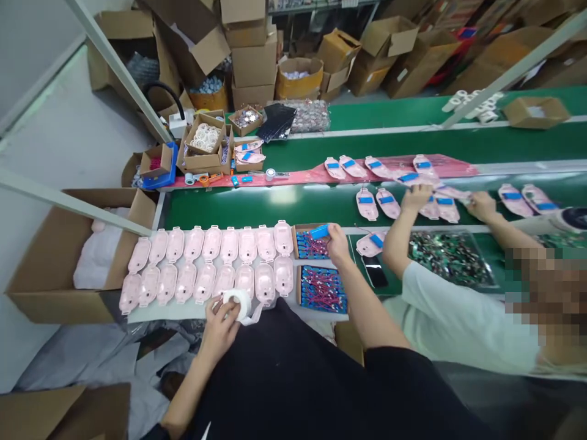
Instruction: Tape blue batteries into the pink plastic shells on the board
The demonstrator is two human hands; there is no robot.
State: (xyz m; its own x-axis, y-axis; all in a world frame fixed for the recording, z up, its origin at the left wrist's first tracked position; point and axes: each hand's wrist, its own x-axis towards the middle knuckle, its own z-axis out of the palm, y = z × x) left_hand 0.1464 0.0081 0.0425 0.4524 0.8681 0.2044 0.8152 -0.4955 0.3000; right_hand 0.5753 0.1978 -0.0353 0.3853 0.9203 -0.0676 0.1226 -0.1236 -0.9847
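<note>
My left hand (220, 321) is closed around a white roll of tape (238, 302) at the near edge of the bench. Just beyond it lie two rows of several pink plastic shells (211, 263), open side up. My right hand (338, 243) reaches to the right of the shells and pinches a blue battery (320, 231) over a small cardboard box (312, 244) of blue batteries with red wires. A second box of the same batteries (322, 289) sits nearer to me.
A co-worker in a pale shirt (458, 318) sits at my right, both hands on pink shells with blue batteries (389, 201) on the green conveyor belt (293, 205). A tray of green circuit boards (447, 253) lies by them. An open carton (55, 256) stands left; small parts boxes (206, 143) behind.
</note>
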